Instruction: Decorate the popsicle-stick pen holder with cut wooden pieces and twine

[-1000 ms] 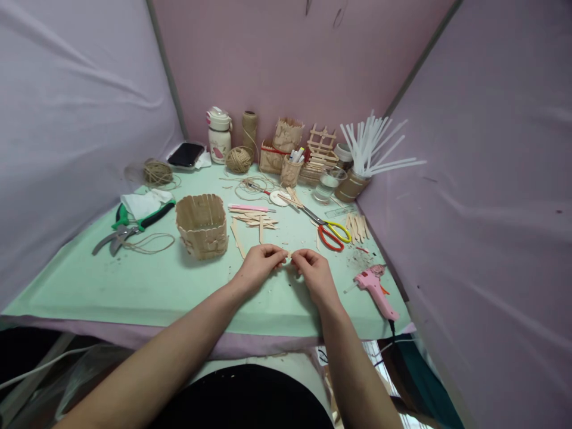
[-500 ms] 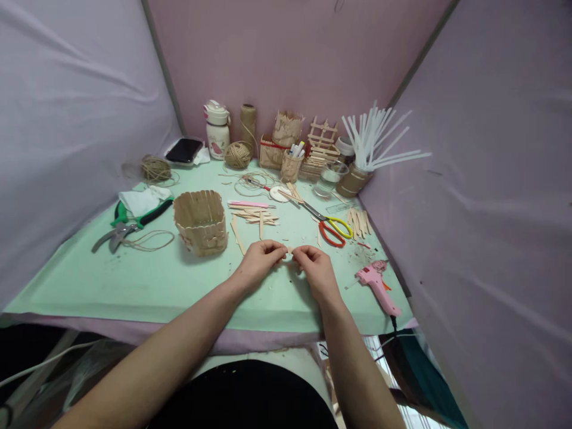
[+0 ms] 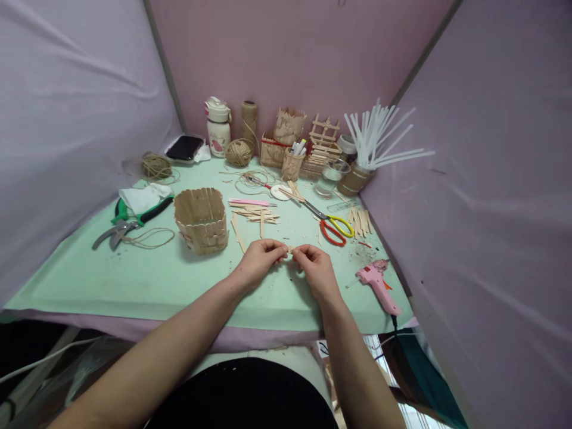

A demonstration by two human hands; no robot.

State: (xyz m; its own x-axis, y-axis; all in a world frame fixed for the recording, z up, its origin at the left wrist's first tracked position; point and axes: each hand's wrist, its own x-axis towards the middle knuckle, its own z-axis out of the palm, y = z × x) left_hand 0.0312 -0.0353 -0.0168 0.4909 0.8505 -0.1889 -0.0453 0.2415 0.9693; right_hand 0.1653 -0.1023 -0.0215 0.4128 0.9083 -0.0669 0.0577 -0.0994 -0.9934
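Between my two hands, just above the table's near middle, is a small pale wood piece (image 3: 290,249), mostly covered by fingertips. My left hand (image 3: 264,257) pinches its left end, and my right hand (image 3: 313,263) pinches the right end. Beyond the left hand lie several flat wood sticks (image 3: 254,214) with a pink pen-like tool (image 3: 251,203) along their far side. A squarish basket (image 3: 201,220) covered in wood pieces stands left of my hands. Scissors (image 3: 328,223) with red and yellow handles rest beyond my right hand.
A pink glue gun (image 3: 379,286) lies at right, its cord over the edge. Green-handled pruning shears (image 3: 129,223) lie at left. Along the back stand a bottle (image 3: 218,128), a twine ball (image 3: 239,153), a water cup (image 3: 329,179) and a jar of white glue sticks (image 3: 355,179).
The camera view has shifted very slightly. Both hands stay in place, still pinching the small wood piece.
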